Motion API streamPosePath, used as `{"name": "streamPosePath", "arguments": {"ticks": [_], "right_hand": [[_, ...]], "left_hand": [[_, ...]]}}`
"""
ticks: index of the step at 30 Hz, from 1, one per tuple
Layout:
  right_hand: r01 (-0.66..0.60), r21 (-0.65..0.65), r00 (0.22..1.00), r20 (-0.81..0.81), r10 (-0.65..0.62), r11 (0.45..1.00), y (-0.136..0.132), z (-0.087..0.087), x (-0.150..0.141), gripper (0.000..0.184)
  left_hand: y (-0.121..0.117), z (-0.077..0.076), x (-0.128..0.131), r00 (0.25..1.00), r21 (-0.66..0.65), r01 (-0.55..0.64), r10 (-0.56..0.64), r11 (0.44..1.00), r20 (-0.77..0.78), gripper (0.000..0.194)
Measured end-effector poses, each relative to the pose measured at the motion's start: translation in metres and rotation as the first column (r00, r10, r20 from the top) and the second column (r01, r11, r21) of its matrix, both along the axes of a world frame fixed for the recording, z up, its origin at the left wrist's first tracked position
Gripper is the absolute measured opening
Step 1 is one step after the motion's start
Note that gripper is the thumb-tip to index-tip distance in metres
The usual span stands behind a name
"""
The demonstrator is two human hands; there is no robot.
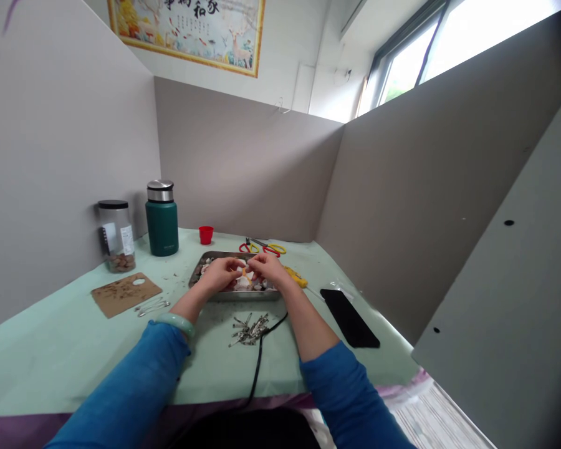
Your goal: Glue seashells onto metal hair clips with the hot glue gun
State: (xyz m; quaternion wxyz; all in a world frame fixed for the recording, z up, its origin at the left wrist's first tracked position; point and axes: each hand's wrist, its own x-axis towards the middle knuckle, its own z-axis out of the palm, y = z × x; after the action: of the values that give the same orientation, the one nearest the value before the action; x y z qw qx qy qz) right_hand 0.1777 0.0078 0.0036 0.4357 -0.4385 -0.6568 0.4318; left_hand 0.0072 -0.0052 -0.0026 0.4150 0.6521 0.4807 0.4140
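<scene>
My left hand [223,273] and my right hand [265,267] are close together over a metal tray [243,297]. Fingers on both hands are pinched, and a small orange piece [244,272] shows between them; what exactly they hold is too small to tell. White and pinkish bits [243,284], mixed with some darker ones, lie in the tray under my hands. Just in front of the tray is a heap of small silvery metal pieces [250,330], with a black cord [260,355] running beside it.
Behind the tray lie red-and-yellow-handled scissors [272,249] and a red cup [206,235]. To the right are a yellow-handled tool [295,276] and a black phone-like slab [350,318]. A green flask [162,221], jar [118,237], brown card [126,294] and safety pins [152,306] sit left. Grey partitions enclose the table.
</scene>
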Motion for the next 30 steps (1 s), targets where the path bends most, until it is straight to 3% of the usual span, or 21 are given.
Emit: {"name": "streamPosePath", "arguments": {"ticks": [3,5,7,9,11,13,16,19,20,22,24,26,28,30], "right_hand": [[0.138,0.1,0.985,0.095,-0.147,0.985,0.001,0.005,0.012,0.01],[0.106,0.095,0.988,0.102,-0.116,0.99,-0.004,0.011,0.02,0.009],[-0.072,0.054,0.994,0.089,0.067,0.996,-0.014,0.02,0.026,0.011],[-0.292,-0.05,0.942,0.157,0.296,0.955,-0.028,0.029,0.028,0.015],[-0.477,-0.198,0.811,0.275,0.516,0.856,-0.044,0.037,0.025,0.02],[-0.544,-0.32,0.669,0.392,0.631,0.776,-0.058,0.041,0.016,0.02],[-0.461,-0.294,0.563,0.633,0.532,0.837,-0.072,0.036,-0.006,0.009],[-0.362,-0.036,0.402,0.895,0.191,0.931,-0.078,0.02,-0.032,0.017],[-0.361,0.074,0.351,0.934,0.062,0.93,-0.078,0.015,-0.039,0.018],[-0.371,0.185,0.32,0.945,-0.062,0.91,-0.078,0.007,-0.047,0.017],[-0.406,0.196,0.345,0.937,-0.049,0.893,-0.076,0.005,-0.046,0.016],[-0.444,0.128,0.442,0.892,0.093,0.887,-0.073,0.01,-0.036,0.013],[-0.44,0.004,0.619,0.726,0.3,0.898,-0.069,0.018,-0.023,0.009],[-0.345,0.044,0.854,0.429,0.294,0.937,-0.063,0.025,-0.011,0.009]], "left_hand": [[-0.003,0.003,0.0,0.996,-0.103,-0.059,0.065,0.993,0.06,0.035],[-0.003,0.005,-0.001,0.986,-0.14,-0.094,0.111,0.986,0.123,0.037],[-0.002,0.005,-0.003,0.973,-0.164,-0.113,0.143,0.98,0.184,0.041],[-0.001,0.004,-0.005,0.965,-0.148,-0.111,0.142,0.983,0.221,0.044],[0.0,0.003,-0.006,0.965,-0.102,-0.103,0.124,0.989,0.231,0.044],[0.0,0.003,-0.006,0.969,-0.087,-0.093,0.11,0.992,0.222,0.045],[-0.001,0.003,-0.005,0.974,-0.136,-0.1,0.125,0.986,0.187,0.047],[-0.002,0.005,-0.004,0.976,-0.152,-0.108,0.134,0.982,0.17,0.047],[-0.003,0.005,-0.004,0.976,-0.152,-0.107,0.133,0.983,0.173,0.045],[-0.003,0.005,-0.004,0.975,-0.153,-0.102,0.13,0.983,0.183,0.042],[-0.002,0.005,-0.003,0.975,-0.161,-0.104,0.133,0.981,0.18,0.04],[-0.001,0.004,-0.004,0.974,-0.159,-0.109,0.137,0.981,0.182,0.039],[0.0,0.003,-0.005,0.969,-0.138,-0.104,0.131,0.985,0.208,0.038],[-0.001,0.003,-0.006,0.964,-0.128,-0.079,0.109,0.989,0.244,0.04]]}}
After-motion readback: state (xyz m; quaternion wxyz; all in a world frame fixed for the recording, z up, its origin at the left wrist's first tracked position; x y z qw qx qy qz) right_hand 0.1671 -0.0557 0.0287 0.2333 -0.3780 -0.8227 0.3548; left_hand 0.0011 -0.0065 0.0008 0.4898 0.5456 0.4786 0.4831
